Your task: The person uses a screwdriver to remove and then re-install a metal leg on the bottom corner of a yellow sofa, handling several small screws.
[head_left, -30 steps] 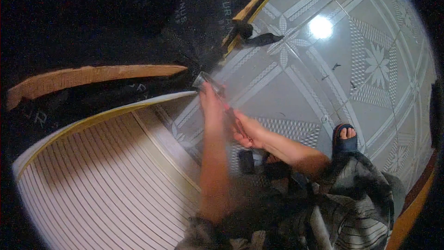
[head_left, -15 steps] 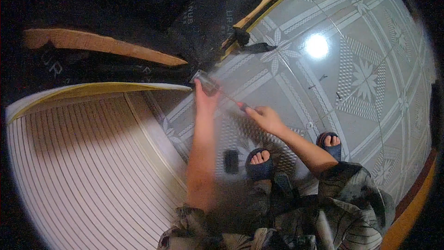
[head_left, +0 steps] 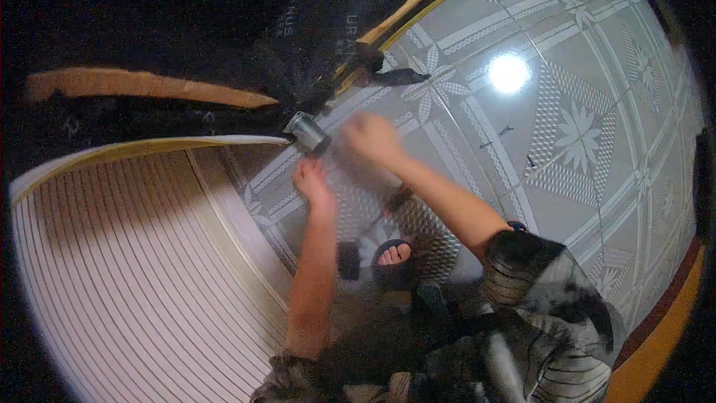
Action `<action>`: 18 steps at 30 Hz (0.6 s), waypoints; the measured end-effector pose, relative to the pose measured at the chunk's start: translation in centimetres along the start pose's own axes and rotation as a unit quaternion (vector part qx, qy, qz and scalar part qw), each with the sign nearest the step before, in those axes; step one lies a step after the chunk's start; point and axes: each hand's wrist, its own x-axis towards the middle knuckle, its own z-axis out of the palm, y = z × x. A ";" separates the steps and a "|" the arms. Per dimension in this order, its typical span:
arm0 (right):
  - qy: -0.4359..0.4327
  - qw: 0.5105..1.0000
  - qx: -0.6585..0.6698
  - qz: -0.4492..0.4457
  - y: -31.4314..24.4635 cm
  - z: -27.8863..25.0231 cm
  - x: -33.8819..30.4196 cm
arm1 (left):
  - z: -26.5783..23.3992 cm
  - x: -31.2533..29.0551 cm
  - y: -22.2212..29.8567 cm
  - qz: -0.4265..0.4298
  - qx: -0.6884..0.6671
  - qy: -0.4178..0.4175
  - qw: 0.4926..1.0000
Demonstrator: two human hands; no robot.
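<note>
A short silvery metal cylinder, like a furniture leg (head_left: 310, 132), sits tilted at the corner of a piece of furniture covered in black fabric (head_left: 224, 22). Just below its free end is my left hand (head_left: 310, 179), fingers curled together; whatever they hold, if anything, is hidden. My right hand (head_left: 371, 139) is to the right of the leg, smeared by motion, so its fingers cannot be read. Under my right forearm, a screwdriver (head_left: 393, 201) with a dark and red handle shows, out of both hands and partly blurred.
Bare wood strips (head_left: 149, 85) run along the black fabric. At left curves a pale striped panel (head_left: 142, 254). On the patterned tile floor (head_left: 477, 37) lie small dark screw-like pieces (head_left: 507, 130). A dark block (head_left: 348, 260) is beside my sandalled foot (head_left: 393, 255).
My left hand has come off the metal leg and dropped below it. My right hand has let go of the screwdriver and moved up and left toward the leg.
</note>
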 end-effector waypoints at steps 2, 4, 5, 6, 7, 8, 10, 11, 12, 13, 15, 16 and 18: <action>0.055 0.995 -0.001 0.082 0.0 1.6 4.7 | 1.1 -2.5 -0.9 0.048 0.033 -0.010 0.998; 0.071 0.994 0.000 0.088 1.3 1.1 7.8 | 2.2 -5.1 -0.7 0.096 0.059 -0.025 0.993; 0.067 0.994 0.011 0.082 1.6 1.8 8.7 | 1.7 -5.9 0.3 0.141 0.115 -0.035 0.983; 0.066 0.994 0.008 0.084 3.1 2.3 9.2 | 1.6 -6.8 0.8 0.179 0.167 -0.046 0.968; 0.078 0.996 -0.017 0.027 4.1 3.1 9.2 | 1.0 -7.7 2.3 0.181 0.168 -0.037 0.968; 0.089 0.995 -0.044 -0.029 4.9 3.6 9.0 | 0.3 -8.4 3.7 0.222 0.237 -0.073 0.943; 0.073 0.996 0.002 -0.051 4.8 3.8 8.3 | -1.3 -8.3 5.4 0.257 0.305 -0.096 0.912; 0.073 0.994 0.049 -0.068 4.5 3.5 8.1 | -1.7 -7.9 6.1 0.258 0.338 -0.104 0.899; 0.067 0.994 0.047 -0.066 4.6 3.7 7.9 | -2.1 -7.9 6.7 0.253 0.374 -0.114 0.885; 0.081 0.993 0.043 -0.076 4.6 3.7 7.9 | -2.2 -7.7 7.1 0.248 0.375 -0.112 0.886; 0.093 0.990 0.042 -0.093 4.2 4.1 8.1 | -0.8 -6.3 8.1 0.297 0.405 -0.145 0.853; 0.104 0.988 0.053 -0.101 4.0 4.6 7.9 | 0.3 -5.8 8.2 0.300 0.405 -0.142 0.852; 0.125 0.985 0.066 -0.099 3.0 4.8 8.1 | 3.1 -4.8 8.4 0.373 0.437 -0.125 0.809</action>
